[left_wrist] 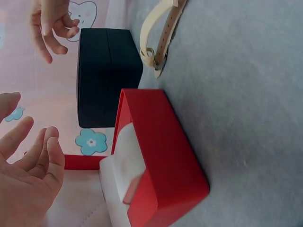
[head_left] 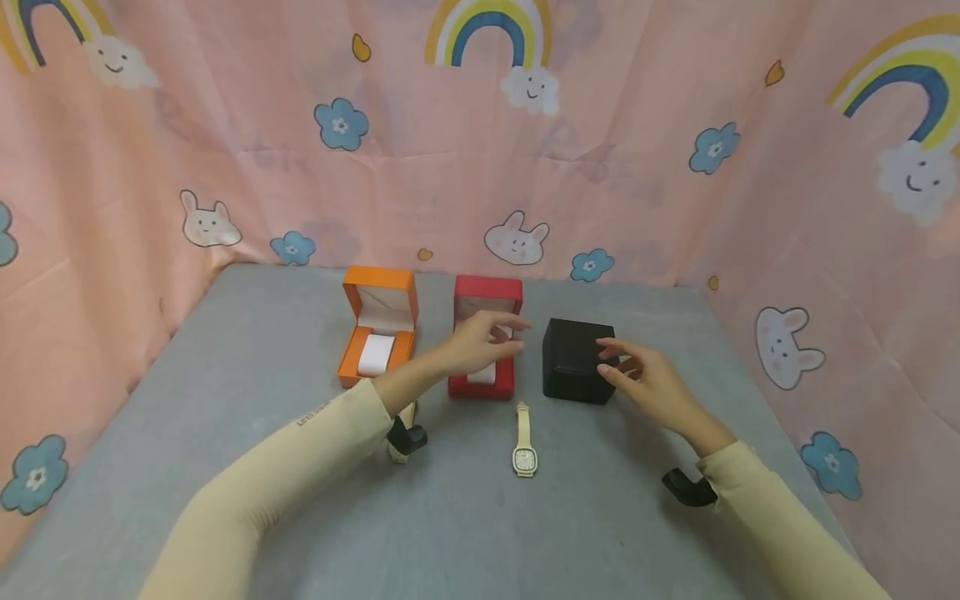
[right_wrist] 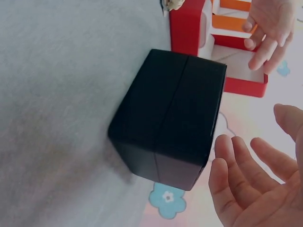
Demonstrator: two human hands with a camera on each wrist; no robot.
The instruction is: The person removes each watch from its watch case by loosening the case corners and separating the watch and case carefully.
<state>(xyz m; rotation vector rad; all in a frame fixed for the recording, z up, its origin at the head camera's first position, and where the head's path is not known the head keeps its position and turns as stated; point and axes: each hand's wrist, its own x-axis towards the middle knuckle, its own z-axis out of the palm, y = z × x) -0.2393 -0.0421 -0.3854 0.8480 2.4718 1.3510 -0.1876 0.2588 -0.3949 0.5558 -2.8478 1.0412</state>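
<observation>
A closed black box [head_left: 573,360] stands on the grey table [head_left: 225,392], right of an open red box [head_left: 486,379] with a white cushion. My left hand [head_left: 501,335] hovers over the red box, fingers relaxed and holding nothing. Just off the black box's right side is my right hand [head_left: 617,365], fingers spread and empty; in the right wrist view a gap shows between the hand [right_wrist: 246,175] and the black box [right_wrist: 170,118]. A cream-strapped watch [head_left: 524,442] lies flat in front of the two boxes. The left wrist view shows the red box [left_wrist: 163,156] close under my left hand [left_wrist: 33,161].
An open orange box [head_left: 378,329] with a white cushion stands left of the red one. A second pale watch [head_left: 399,446] lies partly hidden under my left wrist. Pink patterned cloth [head_left: 675,167] walls in the table at the back and both sides.
</observation>
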